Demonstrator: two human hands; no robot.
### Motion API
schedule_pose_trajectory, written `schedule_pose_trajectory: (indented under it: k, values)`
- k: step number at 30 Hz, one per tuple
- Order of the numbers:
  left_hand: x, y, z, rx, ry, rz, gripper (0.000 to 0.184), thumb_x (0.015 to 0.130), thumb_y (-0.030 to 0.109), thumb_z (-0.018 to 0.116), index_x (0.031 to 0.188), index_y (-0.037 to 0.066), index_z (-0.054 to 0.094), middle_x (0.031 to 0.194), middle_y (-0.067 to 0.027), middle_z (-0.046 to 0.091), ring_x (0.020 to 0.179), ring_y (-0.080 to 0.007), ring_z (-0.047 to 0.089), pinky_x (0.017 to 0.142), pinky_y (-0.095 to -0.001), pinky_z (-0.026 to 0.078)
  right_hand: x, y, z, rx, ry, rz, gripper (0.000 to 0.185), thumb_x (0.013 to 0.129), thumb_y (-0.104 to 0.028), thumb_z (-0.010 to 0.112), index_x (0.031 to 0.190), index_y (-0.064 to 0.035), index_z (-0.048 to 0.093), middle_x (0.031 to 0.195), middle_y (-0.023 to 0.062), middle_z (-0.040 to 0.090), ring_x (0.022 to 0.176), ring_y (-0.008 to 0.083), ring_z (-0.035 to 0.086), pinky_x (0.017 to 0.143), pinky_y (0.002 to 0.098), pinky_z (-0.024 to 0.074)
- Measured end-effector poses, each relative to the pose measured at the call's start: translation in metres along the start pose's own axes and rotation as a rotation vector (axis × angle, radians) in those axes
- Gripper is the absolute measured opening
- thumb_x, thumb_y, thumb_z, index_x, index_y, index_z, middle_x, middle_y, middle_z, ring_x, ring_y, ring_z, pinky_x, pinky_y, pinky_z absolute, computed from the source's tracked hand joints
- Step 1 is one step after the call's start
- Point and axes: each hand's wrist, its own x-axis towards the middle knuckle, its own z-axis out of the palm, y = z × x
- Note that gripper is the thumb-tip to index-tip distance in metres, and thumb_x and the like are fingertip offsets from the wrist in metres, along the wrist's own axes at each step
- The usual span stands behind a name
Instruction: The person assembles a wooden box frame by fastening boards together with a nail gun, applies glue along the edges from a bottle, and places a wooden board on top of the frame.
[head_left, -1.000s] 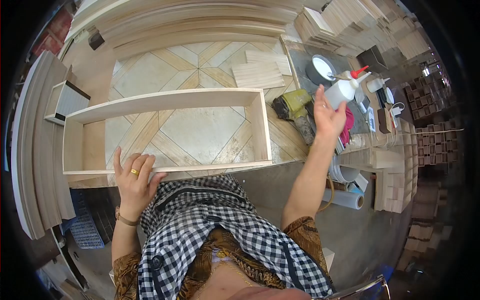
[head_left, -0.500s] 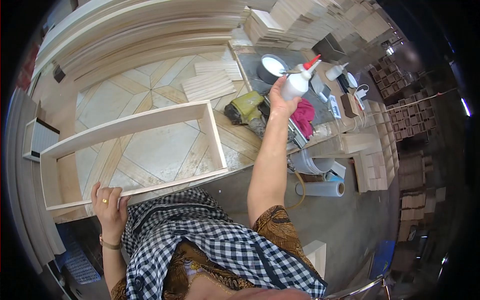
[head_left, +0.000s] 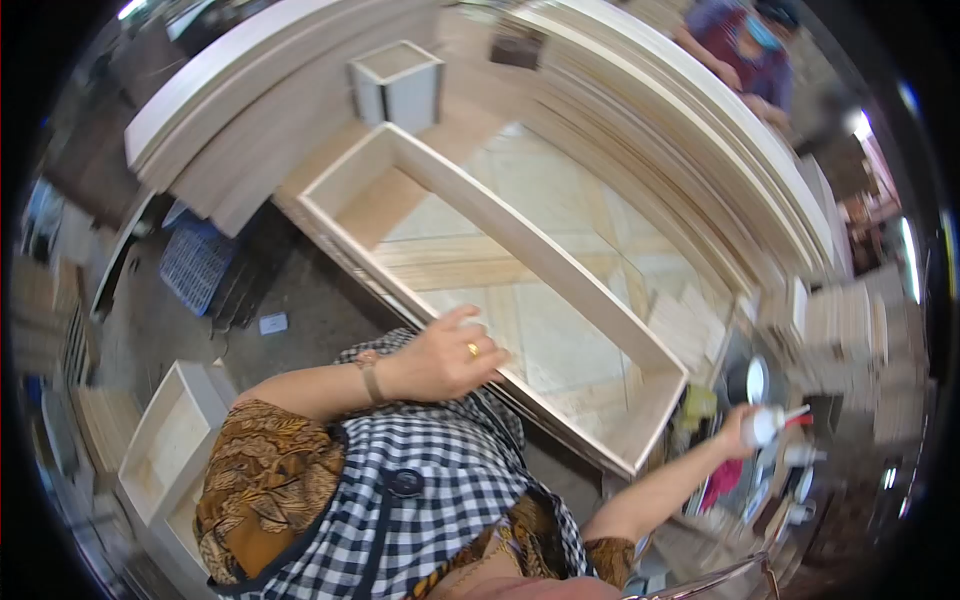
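Observation:
A long open-bottomed wooden frame (head_left: 540,255) lies at a slant on the patterned work surface. My left hand (head_left: 450,352) hovers at or just over its near long side, fingers loosely bent and apart, a ring on one finger. Whether it touches the wood I cannot tell. Far to the right, my right hand (head_left: 737,430) is closed around a white squeeze bottle (head_left: 764,427) with a pointed nozzle. A red nozzle tip (head_left: 798,421) shows beside it. Close by are a dark tub of white liquid (head_left: 757,380), a yellow-green tool (head_left: 700,402) and a pink cloth (head_left: 722,482).
Thin boards (head_left: 690,325) lie past the frame's right end. Stacked long planks (head_left: 690,150) line the far side. A small box (head_left: 397,85) stands near the frame's left end. A blue crate (head_left: 195,265) sits on the floor. A person (head_left: 745,55) is beyond the planks.
My view has swung left and tilted. My left hand has loosened from the frame's near side and moved along it. My right hand still holds the bottle near the tub.

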Motion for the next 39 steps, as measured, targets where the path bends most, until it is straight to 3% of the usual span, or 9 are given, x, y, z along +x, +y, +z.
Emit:
schedule_pose_trajectory:
  k: [5, 10, 13, 17, 20, 23, 25, 33, 39]
  values:
    - [-0.021, -0.014, -0.017, 0.108, 0.161, -0.030, 0.035, 0.074, 0.024, 0.070, 0.104, 0.010, 0.061, 0.109, -0.0071, 0.058, 0.109, -0.0254, 0.051, 0.100, -0.0487, 0.034, -0.071, 0.017, 0.054, -0.192, -0.251, -0.079, 0.060, 0.082, -0.041, 0.056, 0.125, -0.0013, 0.043, 0.126, 0.0178, 0.049, 0.115, 0.0357, 0.048, 0.093, 0.0497, 0.0440]
    - [-0.039, -0.042, -0.025, 0.189, 0.279, -0.130, 0.034, 0.074, 0.025, 0.069, 0.103, 0.009, 0.060, 0.108, -0.0065, 0.058, 0.106, -0.0250, 0.052, 0.099, -0.0469, 0.034, -0.134, 0.041, 0.125, -0.348, -0.632, 0.124, 0.077, 0.073, -0.024, 0.074, 0.132, 0.0014, 0.032, 0.133, 0.0217, 0.039, 0.123, 0.0374, 0.040, 0.103, 0.0529, 0.0358]
    - [-0.040, -0.051, -0.025, 0.167, 0.315, -0.107, 0.030, 0.075, 0.025, 0.068, 0.099, 0.008, 0.060, 0.100, -0.0052, 0.059, 0.098, -0.0229, 0.054, 0.094, -0.0434, 0.037, -0.189, 0.094, 0.162, -0.372, -0.711, 0.347, 0.079, 0.072, -0.021, 0.075, 0.134, -0.0013, 0.029, 0.134, 0.0220, 0.038, 0.124, 0.0374, 0.038, 0.104, 0.0538, 0.0333]
    - [-0.041, -0.053, -0.015, 0.053, 0.284, -0.083, 0.023, 0.076, 0.022, 0.066, 0.096, 0.011, 0.063, 0.089, -0.0024, 0.061, 0.088, -0.0201, 0.058, 0.086, -0.0355, 0.040, -0.260, 0.195, 0.186, -0.517, -0.672, 0.517, 0.075, 0.072, -0.029, 0.075, 0.132, -0.0055, 0.035, 0.127, 0.0185, 0.047, 0.116, 0.0381, 0.046, 0.097, 0.0549, 0.0409]
    - [-0.040, -0.054, -0.010, 0.071, 0.270, -0.026, 0.021, 0.077, 0.021, 0.064, 0.096, 0.012, 0.063, 0.094, -0.0028, 0.060, 0.090, -0.0192, 0.057, 0.090, -0.0349, 0.040, -0.324, 0.272, 0.190, -0.682, -0.728, 0.631, 0.074, 0.073, -0.037, 0.073, 0.131, -0.0097, 0.037, 0.123, 0.0135, 0.051, 0.112, 0.0326, 0.051, 0.093, 0.0518, 0.0453]
    - [-0.042, -0.061, -0.011, 0.177, 0.428, 0.035, 0.022, 0.081, 0.022, 0.062, 0.101, 0.015, 0.062, 0.103, -0.0015, 0.059, 0.097, -0.0189, 0.054, 0.094, -0.0378, 0.039, -0.379, 0.331, 0.184, -0.743, -0.798, 0.831, 0.069, 0.075, -0.039, 0.071, 0.129, -0.0129, 0.039, 0.120, 0.0098, 0.053, 0.109, 0.0275, 0.054, 0.087, 0.0485, 0.0484]
    - [-0.056, -0.061, 0.004, 0.229, 0.491, -0.041, 0.029, 0.084, 0.025, 0.060, 0.113, 0.022, 0.058, 0.120, 0.0001, 0.052, 0.115, -0.0200, 0.041, 0.102, -0.0423, 0.030, -0.413, 0.357, 0.179, -0.789, -0.852, 0.905, 0.064, 0.077, -0.039, 0.069, 0.127, -0.0119, 0.040, 0.117, 0.0077, 0.053, 0.107, 0.0245, 0.054, 0.086, 0.0443, 0.0486]
    - [-0.076, -0.085, 0.041, 0.340, 0.559, -0.022, 0.048, 0.083, 0.025, 0.061, 0.128, 0.029, 0.046, 0.143, 0.0004, 0.032, 0.138, -0.0261, 0.013, 0.113, -0.0452, 0.002, -0.466, 0.415, 0.156, -0.887, -1.083, 0.919, 0.061, 0.078, -0.037, 0.068, 0.125, -0.0077, 0.042, 0.115, 0.0049, 0.053, 0.109, 0.0197, 0.051, 0.093, 0.0380, 0.0426]
    - [-0.068, -0.092, 0.047, 0.321, 0.713, 0.024, 0.046, 0.082, 0.019, 0.058, 0.127, 0.025, 0.048, 0.137, 0.0017, 0.041, 0.131, -0.0222, 0.026, 0.113, -0.0427, 0.006, -0.472, 0.429, 0.150, -0.842, -1.187, 0.913, 0.060, 0.079, -0.035, 0.068, 0.123, -0.0039, 0.042, 0.114, 0.0054, 0.052, 0.109, 0.0187, 0.051, 0.096, 0.0371, 0.0405]
